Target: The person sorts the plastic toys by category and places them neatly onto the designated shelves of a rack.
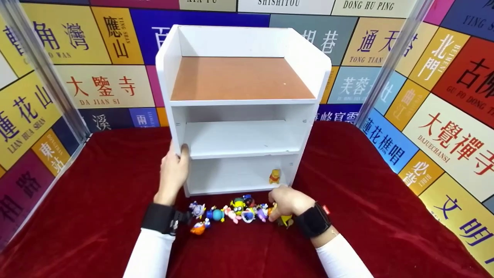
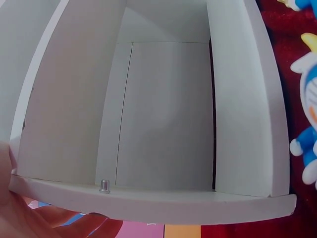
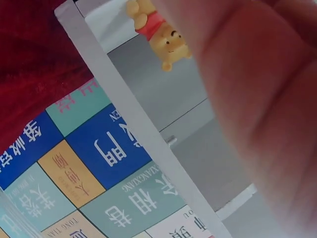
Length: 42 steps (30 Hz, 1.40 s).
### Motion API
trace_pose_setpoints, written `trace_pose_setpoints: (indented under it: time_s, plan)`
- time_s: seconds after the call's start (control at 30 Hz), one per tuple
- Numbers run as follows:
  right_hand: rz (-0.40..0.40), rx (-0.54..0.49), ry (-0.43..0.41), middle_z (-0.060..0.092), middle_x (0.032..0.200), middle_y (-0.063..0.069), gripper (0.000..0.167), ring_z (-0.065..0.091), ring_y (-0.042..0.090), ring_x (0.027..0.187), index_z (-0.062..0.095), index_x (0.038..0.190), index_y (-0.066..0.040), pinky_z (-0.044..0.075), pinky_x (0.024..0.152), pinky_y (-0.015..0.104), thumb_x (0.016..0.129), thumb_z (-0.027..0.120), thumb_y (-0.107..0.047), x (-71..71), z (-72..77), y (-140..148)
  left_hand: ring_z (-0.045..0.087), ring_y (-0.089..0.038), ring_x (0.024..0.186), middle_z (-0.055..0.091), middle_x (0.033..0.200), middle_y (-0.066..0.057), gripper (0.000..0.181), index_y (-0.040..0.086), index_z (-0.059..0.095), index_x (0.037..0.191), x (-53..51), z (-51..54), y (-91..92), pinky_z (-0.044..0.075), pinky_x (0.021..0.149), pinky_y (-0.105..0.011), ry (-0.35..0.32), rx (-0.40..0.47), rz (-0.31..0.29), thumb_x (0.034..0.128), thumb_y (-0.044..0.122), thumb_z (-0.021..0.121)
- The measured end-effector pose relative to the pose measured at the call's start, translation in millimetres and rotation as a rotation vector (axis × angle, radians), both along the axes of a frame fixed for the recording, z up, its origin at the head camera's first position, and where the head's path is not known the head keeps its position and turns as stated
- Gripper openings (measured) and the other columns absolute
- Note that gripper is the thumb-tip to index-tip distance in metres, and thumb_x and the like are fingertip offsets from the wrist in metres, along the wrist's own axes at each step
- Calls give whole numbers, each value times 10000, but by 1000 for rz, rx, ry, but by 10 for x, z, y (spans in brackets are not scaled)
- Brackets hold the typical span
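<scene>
A white shelf unit (image 1: pixel 241 137) with a brown top board stands upright in the head view. My left hand (image 1: pixel 172 170) grips its left side panel, thumb in front; in the left wrist view the fingers (image 2: pixel 79 225) wrap behind the panel. A Winnie-the-Pooh figure (image 1: pixel 274 176) stands at the right of the bottom compartment, also seen in the right wrist view. Just in front of the shelf, my right hand (image 1: pixel 291 200) reaches down with bent fingers over an orange-and-yellow toy figure (image 1: pixel 286 220). The hand partly hides that toy, so a pinch cannot be made out.
Several small cartoon figures (image 1: pixel 238 206) lie in a row before the shelf on the dark red cloth (image 1: pixel 239 251). One orange figure (image 1: pixel 198 229) lies nearer. Panels of printed place names (image 1: pixel 104 87) surround the cloth, with clear corner posts (image 1: pixel 391 61).
</scene>
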State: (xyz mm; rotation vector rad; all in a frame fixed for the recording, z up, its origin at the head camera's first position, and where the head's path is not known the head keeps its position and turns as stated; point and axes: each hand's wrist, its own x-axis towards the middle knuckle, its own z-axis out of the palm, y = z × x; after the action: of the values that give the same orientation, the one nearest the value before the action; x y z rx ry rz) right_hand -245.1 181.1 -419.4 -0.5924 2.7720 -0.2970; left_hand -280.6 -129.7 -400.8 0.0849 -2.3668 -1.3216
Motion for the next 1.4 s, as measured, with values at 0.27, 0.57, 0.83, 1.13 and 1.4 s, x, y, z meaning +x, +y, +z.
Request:
trace_pose_setpoints:
  time_s: [0.27, 0.57, 0.83, 1.13, 1.4]
  plan:
    - [27, -8, 26, 674, 885, 82, 356, 566, 204, 806, 725, 982, -26, 511, 766, 378, 693, 857, -188, -52, 100, 99, 520, -240, 647, 511, 766, -82, 408, 106, 487, 1387, 4, 6, -8, 462, 559, -341, 5, -4, -17, 1054, 330, 416]
    - [133, -199, 157, 530, 681, -53, 160, 458, 70, 573, 627, 827, -93, 394, 519, 201, 713, 727, -145, -100, 145, 122, 509, -223, 639, 525, 790, -93, 423, 129, 471, 1424, 0, 18, -9, 461, 549, -324, -1, 5, -21, 1055, 328, 412]
    - [149, -268, 331, 580, 727, -43, 60, 474, 90, 651, 685, 762, -131, 415, 599, 228, 710, 715, -139, -116, 125, 75, 526, -253, 678, 542, 818, -123, 447, 146, 460, 1456, -2, 8, -6, 477, 582, -364, -8, 4, -9, 1051, 332, 420]
    - [151, -343, 375, 672, 895, 60, 208, 589, 179, 824, 754, 965, -25, 504, 752, 290, 821, 685, -158, -140, 98, 26, 579, -336, 795, 597, 915, -192, 459, 130, 473, 1445, -8, 7, -1, 514, 701, -498, -13, 0, 5, 1043, 349, 431]
    - [119, -390, 376, 677, 1058, 156, 280, 629, 269, 988, 702, 1144, 51, 546, 885, 411, 953, 524, -50, -164, 78, 15, 557, -293, 729, 567, 849, -144, 455, 143, 463, 1456, 5, 5, -11, 506, 648, -425, -21, 4, -5, 1050, 343, 422]
